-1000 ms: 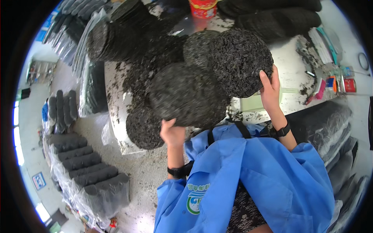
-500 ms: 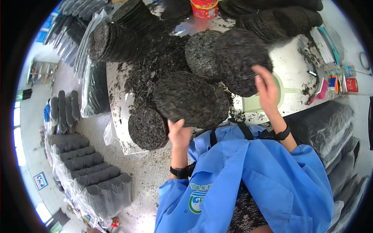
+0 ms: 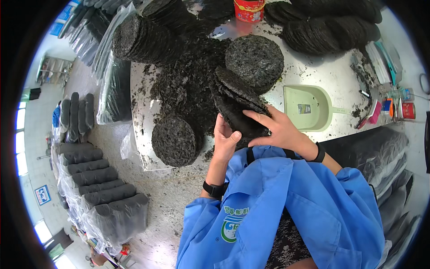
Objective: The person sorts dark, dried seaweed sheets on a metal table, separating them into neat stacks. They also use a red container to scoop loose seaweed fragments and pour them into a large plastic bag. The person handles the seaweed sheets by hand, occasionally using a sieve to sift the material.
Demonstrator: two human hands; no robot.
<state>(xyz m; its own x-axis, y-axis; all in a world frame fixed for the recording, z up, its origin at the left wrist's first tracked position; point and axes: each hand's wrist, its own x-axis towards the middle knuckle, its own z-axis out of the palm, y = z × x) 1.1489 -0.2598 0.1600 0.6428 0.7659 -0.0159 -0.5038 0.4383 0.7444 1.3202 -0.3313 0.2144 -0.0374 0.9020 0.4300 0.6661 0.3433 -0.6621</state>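
Two or so dark, round dried seaweed cakes (image 3: pixel 239 105) stand tilted and bent between my hands near the table's front edge, with a gap between the layers. My left hand (image 3: pixel 225 140) grips their lower left rim, its thumb raised in front. From the right, my right hand (image 3: pixel 278 131) closes over the lower edge, fingers partly inside the fold. Just beyond lies a flat round seaweed cake (image 3: pixel 254 62). To the left of my left hand is a round stack of seaweed cakes (image 3: pixel 175 140). Loose seaweed scraps (image 3: pixel 179 83) are heaped between the stacks.
A pale green dustpan (image 3: pixel 309 107) lies right of my hands. Long rolls of stacked cakes (image 3: pixel 329 33) line the far right, with another stack (image 3: pixel 134 38) at far left. A red bucket (image 3: pixel 249 10) stands at the back. Bagged rolls (image 3: pixel 105 188) sit left of the table.
Half a second ago each hand was at a separate blurred seaweed cake. Now both hands have come together on the tilted, bent cakes, and the dustpan is uncovered.
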